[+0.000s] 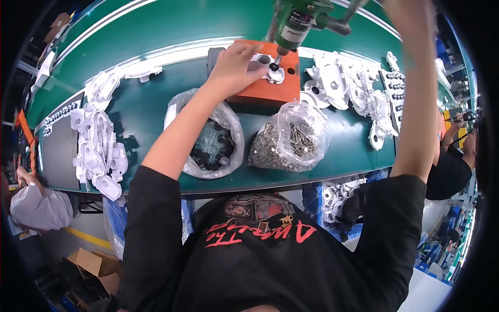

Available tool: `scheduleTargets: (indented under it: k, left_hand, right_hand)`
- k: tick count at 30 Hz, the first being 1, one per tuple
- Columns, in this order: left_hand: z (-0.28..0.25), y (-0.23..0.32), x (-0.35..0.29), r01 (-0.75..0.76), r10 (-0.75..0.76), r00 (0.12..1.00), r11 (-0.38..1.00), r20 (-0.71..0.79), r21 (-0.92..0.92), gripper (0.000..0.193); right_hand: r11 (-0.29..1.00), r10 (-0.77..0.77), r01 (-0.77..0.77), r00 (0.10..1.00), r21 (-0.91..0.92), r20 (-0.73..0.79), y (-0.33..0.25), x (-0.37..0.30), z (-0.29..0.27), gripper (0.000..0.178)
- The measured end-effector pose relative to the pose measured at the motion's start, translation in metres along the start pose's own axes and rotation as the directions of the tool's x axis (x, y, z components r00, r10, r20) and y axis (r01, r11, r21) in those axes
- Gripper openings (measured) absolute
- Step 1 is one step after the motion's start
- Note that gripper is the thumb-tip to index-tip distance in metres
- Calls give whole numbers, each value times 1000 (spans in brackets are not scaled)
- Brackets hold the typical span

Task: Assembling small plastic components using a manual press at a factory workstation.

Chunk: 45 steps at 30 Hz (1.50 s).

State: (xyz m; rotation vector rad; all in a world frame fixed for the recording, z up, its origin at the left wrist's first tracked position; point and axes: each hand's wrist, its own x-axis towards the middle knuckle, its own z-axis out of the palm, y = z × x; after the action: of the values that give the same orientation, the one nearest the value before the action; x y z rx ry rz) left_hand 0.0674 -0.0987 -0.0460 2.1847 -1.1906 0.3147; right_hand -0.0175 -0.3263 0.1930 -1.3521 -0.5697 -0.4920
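Note:
My left hand (236, 67) grips a small white plastic part (276, 77) on an orange block (270, 92), its thumb against the part's near side. A black round piece (274, 66) sits on that part. Directly above, the tip of a green press (299, 26) comes down onto or close to the black piece. My right hand (410, 10) is raised at the top edge, to the right of the press's lever (338, 25); it is blurred and cut off, so its fingers cannot be made out.
Clear bags of black pieces (215, 151) and metal screws (291, 138) stand near the table's front edge. White plastic parts lie piled at left (99, 140) and right (343, 86). Black pieces stand in rows on both sides. Other people work at far left (41, 205) and right (449, 171).

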Motion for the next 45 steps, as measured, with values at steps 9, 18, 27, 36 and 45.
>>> scheduleTargets:
  k: [9, 18, 27, 36, 45]
  left_hand:
    - [-53, 11, 19, 316, -336, 890, 942, 309, 114, 53]
    - [-76, -89, 34, 312, -332, 925, 941, 184, 133, 63]
    - [-57, -149, 28, 588, -667, 664, 745, -338, -316, 98]
    - [-146, -188, -68, 755, -722, 656, 624, -220, 203, 75]
    - [-123, -183, -105, 678, -713, 658, 422, -241, 602, 68]
  right_hand:
    - [919, 388, -394, 890, 24, -242, 81, -16, -24, 14]
    - [-83, 367, -230, 898, -970, -244, 110, -172, -52, 54]
    - [-339, 286, -183, 914, -923, -286, 145, -216, -44, 69]
    - [114, 160, -354, 929, -928, -334, 125, -212, -57, 58]
    - [627, 165, -450, 875, -636, -456, 88, -214, -17, 69]
